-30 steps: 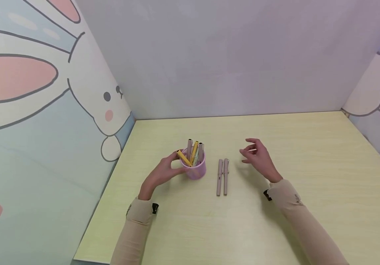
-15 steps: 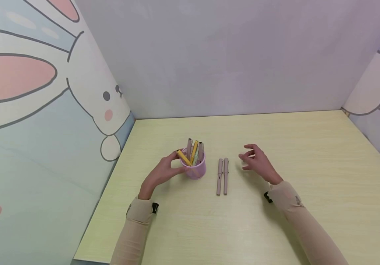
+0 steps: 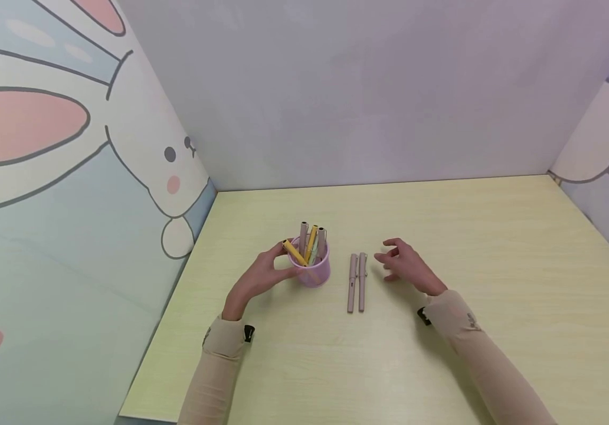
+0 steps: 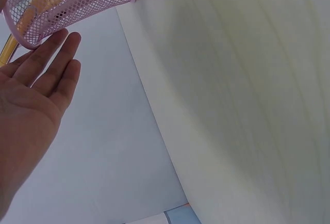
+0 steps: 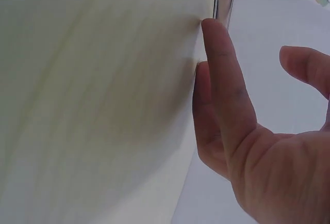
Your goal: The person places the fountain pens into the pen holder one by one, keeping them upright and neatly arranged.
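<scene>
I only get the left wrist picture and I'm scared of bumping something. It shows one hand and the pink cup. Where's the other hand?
Observer: In the head view, the right hand is over to the right of the pink cup.
Operator: Ooh, has it got something?
Observer: No, it holds nothing; the right wrist view shows the thumb and fingers apart.
Operator: So what's between it and the cup?
Observer: Two pens, lying side by side on the table.
</scene>
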Motion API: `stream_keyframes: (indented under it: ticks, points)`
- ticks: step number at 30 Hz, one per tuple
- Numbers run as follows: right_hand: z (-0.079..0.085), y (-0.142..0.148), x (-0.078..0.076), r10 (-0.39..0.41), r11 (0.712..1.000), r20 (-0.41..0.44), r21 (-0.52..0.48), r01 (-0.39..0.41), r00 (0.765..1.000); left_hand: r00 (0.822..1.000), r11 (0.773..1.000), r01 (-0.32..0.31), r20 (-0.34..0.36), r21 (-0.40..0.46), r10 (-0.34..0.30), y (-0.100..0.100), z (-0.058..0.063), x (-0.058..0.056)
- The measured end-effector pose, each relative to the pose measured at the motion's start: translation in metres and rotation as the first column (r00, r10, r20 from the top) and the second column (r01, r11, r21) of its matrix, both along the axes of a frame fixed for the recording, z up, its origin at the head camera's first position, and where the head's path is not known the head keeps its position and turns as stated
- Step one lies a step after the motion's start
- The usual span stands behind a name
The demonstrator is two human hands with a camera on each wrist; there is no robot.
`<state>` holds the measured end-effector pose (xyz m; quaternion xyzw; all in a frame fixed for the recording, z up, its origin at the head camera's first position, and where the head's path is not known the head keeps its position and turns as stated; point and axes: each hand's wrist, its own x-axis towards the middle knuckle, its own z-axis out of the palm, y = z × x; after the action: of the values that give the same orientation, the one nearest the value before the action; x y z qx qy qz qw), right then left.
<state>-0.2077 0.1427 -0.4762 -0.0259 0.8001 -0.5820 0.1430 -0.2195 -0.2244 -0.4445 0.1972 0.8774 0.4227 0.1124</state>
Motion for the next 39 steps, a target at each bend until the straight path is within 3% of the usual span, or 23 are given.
stream_keyframes:
  ticks: [13,39]
  points:
    - [-0.001,-0.022,-0.005,0.019,0.997,0.056,0.069,-0.023,0.998,1.000,1.000,0.001,-0.001,0.000,-0.001,0.000,0.000,0.000]
    - [0.001,-0.048,-0.011,0.049,0.980,0.075,0.189,-0.063,0.996,0.999,1.000,0.021,-0.025,0.017,-0.021,-0.002,-0.001,-0.001]
